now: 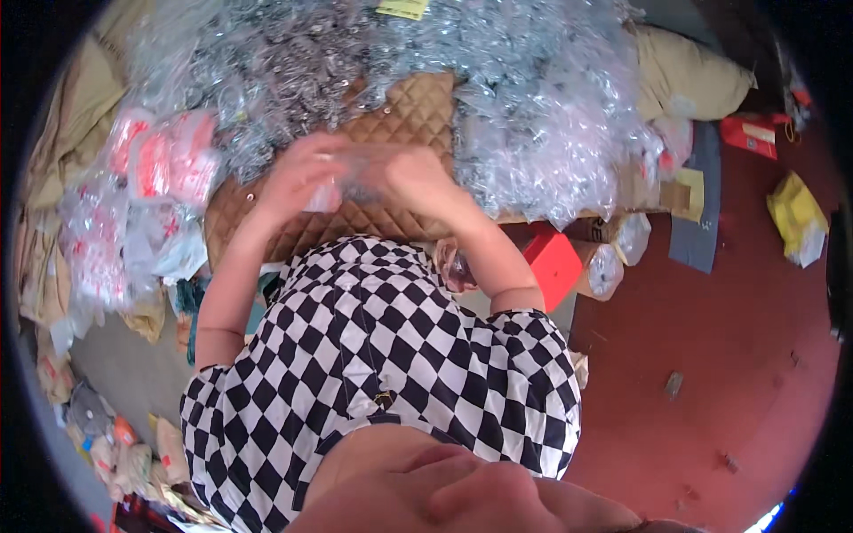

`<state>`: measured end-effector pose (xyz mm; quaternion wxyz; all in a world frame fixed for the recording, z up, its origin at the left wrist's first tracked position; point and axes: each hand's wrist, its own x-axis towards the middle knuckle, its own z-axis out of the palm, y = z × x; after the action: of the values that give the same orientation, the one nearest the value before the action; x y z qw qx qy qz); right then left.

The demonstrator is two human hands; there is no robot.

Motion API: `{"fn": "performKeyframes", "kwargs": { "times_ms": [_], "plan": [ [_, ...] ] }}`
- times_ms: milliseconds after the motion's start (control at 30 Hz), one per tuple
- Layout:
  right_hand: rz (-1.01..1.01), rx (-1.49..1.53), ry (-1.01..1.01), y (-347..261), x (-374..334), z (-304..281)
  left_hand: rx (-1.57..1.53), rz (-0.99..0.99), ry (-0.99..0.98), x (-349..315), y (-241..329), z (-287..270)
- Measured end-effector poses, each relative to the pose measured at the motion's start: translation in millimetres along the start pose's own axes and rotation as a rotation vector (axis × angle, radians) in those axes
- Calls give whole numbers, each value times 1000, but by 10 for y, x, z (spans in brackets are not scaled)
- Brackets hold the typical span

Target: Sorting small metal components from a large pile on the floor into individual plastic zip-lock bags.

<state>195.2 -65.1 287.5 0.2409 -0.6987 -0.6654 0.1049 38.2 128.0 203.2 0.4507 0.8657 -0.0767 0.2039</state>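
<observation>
Both hands are raised over the brown quilted mat (pixel 422 107) in front of me, close together and blurred by motion. My left hand (pixel 306 173) has its fingers smeared, and a whitish, see-through bit of plastic (pixel 322 197) shows just below them. Facing it, my right hand (pixel 419 182) is curled, its fingertips turned inward and hidden. A greyish translucent blur (pixel 360 182) lies between the two hands; what it is I cannot make out. Large heaps of small clear plastic packets surround the mat, one of dark grey packets (pixel 298 71) and one of clear packets (pixel 551 133).
Red-and-white packs (pixel 169 155) in clear film lie at the left. A red box (pixel 553 266) stands below the table's right edge. Farther right are grey cardboard (pixel 697 240), a yellow bag (pixel 795 213) and scraps on the red floor (pixel 693 355). Sacks (pixel 689 75) lie behind.
</observation>
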Motion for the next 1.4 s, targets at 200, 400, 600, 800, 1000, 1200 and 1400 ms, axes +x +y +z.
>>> {"fn": "performKeyframes", "kwargs": {
  "times_ms": [200, 400, 600, 800, 1000, 1200, 1400],
  "plan": [
    [278, -48, 311, 697, -664, -777, 405, -455, 71, -471, -102, 313],
    [810, 32, 731, 1759, -1812, -1000, 489, -416, -230, -1088, -426, 729],
    [564, -757, 826, 1722, -1208, -894, 444, -389, -144, -1357, -632, 860],
    [597, -1044, 271, 2590, -672, -883, 345, -463, -227, -971, -331, 721],
    [607, -771, 350, 2634, -537, -928, 290, -504, 81, -1176, -217, 776],
    [513, 439, 681, 1934, -334, -942, 235, -609, 292, -1100, -248, 686],
    [574, 479, 433, 1469, -333, -242, 173, -604, 321, -921, -252, 646]
  ]
}}
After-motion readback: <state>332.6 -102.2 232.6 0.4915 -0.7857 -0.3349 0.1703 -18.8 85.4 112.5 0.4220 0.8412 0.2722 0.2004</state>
